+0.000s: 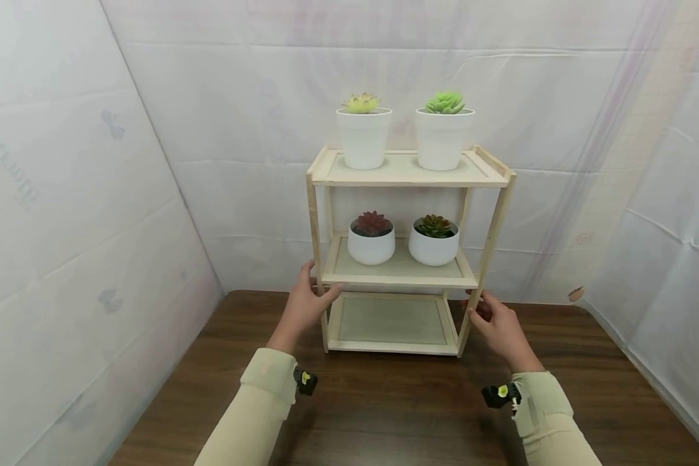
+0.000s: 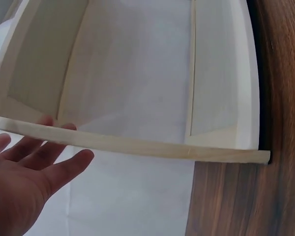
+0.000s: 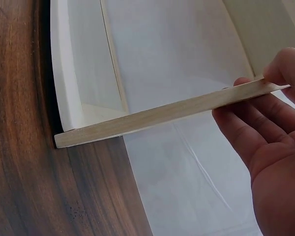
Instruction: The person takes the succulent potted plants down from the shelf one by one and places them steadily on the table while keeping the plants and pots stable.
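Observation:
A pale wooden three-tier shelf (image 1: 399, 281) stands on the brown table. My right hand (image 1: 501, 330) holds its right front post (image 3: 152, 117), thumb on one side and fingers on the other. At the left front post (image 2: 137, 146), my left hand (image 1: 301, 307) has its fingers spread, some reaching behind the wood. In the head view the left thumb lies in front of that post; whether it presses the wood cannot be told. Two tall white pots, a yellow-green succulent (image 1: 362, 139) and a bright green one (image 1: 444, 139), stand on the top tier.
On the middle tier sit two low white pots, one with a red succulent (image 1: 371, 246) and one with a dark green succulent (image 1: 433, 247). The bottom tier (image 1: 391, 320) has a grey-green panel. White fabric walls (image 1: 239, 129) enclose the wooden table (image 1: 384, 414).

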A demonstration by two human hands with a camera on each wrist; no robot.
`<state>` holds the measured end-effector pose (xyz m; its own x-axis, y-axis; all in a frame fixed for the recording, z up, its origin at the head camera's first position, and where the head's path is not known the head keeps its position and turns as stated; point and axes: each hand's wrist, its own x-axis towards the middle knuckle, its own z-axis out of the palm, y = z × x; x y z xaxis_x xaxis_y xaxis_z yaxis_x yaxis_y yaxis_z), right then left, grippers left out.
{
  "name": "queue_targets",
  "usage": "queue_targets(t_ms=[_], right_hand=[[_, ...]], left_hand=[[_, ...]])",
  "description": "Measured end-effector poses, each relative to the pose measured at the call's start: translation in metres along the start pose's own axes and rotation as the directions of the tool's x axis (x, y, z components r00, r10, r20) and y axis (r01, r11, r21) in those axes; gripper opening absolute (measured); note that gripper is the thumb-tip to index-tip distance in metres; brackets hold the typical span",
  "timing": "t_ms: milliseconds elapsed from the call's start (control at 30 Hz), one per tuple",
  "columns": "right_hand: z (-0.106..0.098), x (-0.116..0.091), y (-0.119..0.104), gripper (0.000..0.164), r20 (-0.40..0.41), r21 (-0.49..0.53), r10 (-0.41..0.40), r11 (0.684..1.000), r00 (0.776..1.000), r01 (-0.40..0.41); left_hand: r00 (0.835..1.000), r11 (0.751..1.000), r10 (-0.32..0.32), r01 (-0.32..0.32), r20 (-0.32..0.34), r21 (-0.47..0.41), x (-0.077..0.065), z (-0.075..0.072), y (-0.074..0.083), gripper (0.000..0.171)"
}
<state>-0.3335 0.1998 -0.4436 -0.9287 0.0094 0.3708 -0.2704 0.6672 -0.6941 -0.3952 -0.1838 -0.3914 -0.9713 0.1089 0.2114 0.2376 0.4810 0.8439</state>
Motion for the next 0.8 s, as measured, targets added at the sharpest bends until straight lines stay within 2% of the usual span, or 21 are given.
queue_targets(t_ms=[233, 467, 633, 800], right_hand=[[0.0, 0.0, -0.001, 0.039, -0.001, 0.007, -0.004, 1.0, 1.0, 0.004], [0.0, -0.001, -0.001, 0.042, 0.005, 0.012, 0.01, 1.0, 1.0, -0.01], [-0.001, -0.001, -0.002, 0.042, 0.001, 0.02, 0.004, 1.0, 1.0, -0.004], [-0.001, 0.0, -0.002, 0.042, 0.0, 0.019, 0.01, 1.0, 1.0, -0.01]], left_hand=[[0.999, 0.992, 0.03, -0.026, 0.032, -0.123, 0.008, 0.009, -0.006, 0.105], [0.998, 0.964, 0.054, -0.047, 0.017, -0.26, 0.007, 0.018, -0.006, 0.107], [1.0, 0.965, 0.023, -0.025, -0.012, -0.261, 0.006, 0.023, -0.003, 0.11], [0.999, 0.971, 0.02, -0.025, -0.026, -0.238, 0.008, 0.025, -0.002, 0.108]])
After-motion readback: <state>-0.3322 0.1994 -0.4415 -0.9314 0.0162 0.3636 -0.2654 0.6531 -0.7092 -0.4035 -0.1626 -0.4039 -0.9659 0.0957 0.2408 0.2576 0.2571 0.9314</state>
